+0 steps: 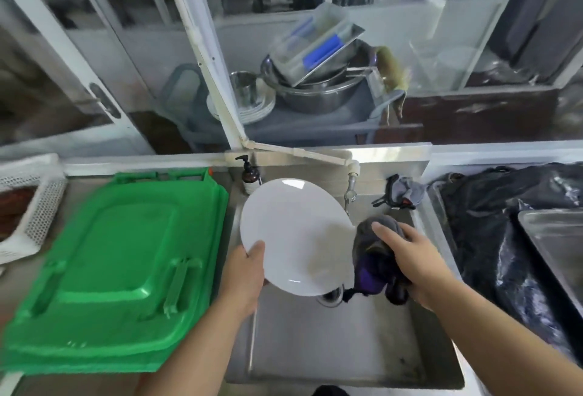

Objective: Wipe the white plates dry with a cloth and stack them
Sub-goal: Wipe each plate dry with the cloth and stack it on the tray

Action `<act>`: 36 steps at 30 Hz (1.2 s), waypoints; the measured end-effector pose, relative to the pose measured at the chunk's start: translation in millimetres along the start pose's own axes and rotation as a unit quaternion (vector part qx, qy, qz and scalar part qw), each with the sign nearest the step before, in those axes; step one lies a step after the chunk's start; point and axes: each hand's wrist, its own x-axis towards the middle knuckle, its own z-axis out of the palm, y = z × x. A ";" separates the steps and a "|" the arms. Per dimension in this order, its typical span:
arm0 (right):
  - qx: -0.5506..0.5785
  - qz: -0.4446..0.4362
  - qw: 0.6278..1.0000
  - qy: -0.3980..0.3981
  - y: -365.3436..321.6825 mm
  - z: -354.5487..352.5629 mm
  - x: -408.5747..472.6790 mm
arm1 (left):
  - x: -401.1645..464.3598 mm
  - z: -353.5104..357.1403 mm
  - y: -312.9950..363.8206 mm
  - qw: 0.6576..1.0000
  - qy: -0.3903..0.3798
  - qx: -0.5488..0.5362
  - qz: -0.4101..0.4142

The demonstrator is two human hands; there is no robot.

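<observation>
A round white plate [293,231] is held tilted over the steel sink [331,348]. My left hand [244,272] grips its lower left rim, thumb on the face. My right hand [410,260] clutches a bunched grey and dark purple cloth [375,253], which presses against the plate's right edge. A stack of white plates [252,108] sits behind the glass on a grey cart, with a steel cup on top.
A green plastic lid [120,269] covers the counter on the left, beside a white mesh basket [34,209]. A soap pump bottle [250,176] and a tap [351,187] stand at the sink's back. Black plastic sheeting [511,231] and a steel tray [558,241] lie at the right.
</observation>
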 end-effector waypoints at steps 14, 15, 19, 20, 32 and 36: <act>0.202 -0.039 0.977 -0.045 -98.7 -35.7 -26.2 | -68.0 31.9 73.2 0.985 -0.078 -0.140 0.065; 0.216 -0.036 0.975 -0.042 -103.6 -36.2 -29.5 | -70.3 32.1 78.2 0.985 -0.074 -0.133 0.083; 0.290 -0.056 0.954 -0.054 -126.2 -39.1 -45.4 | -76.3 29.8 109.1 0.980 -0.035 -0.090 0.175; 0.299 -0.066 0.950 -0.056 -132.8 -39.7 -50.3 | -78.3 28.0 118.9 0.976 -0.024 -0.075 0.201; 0.008 -0.377 0.921 0.099 -190.7 -12.0 -97.3 | -95.4 -0.7 202.0 0.924 0.004 0.016 0.382; -0.120 -0.470 0.857 0.172 -197.6 3.1 -96.3 | -99.1 -3.7 216.9 0.918 0.002 -0.019 0.397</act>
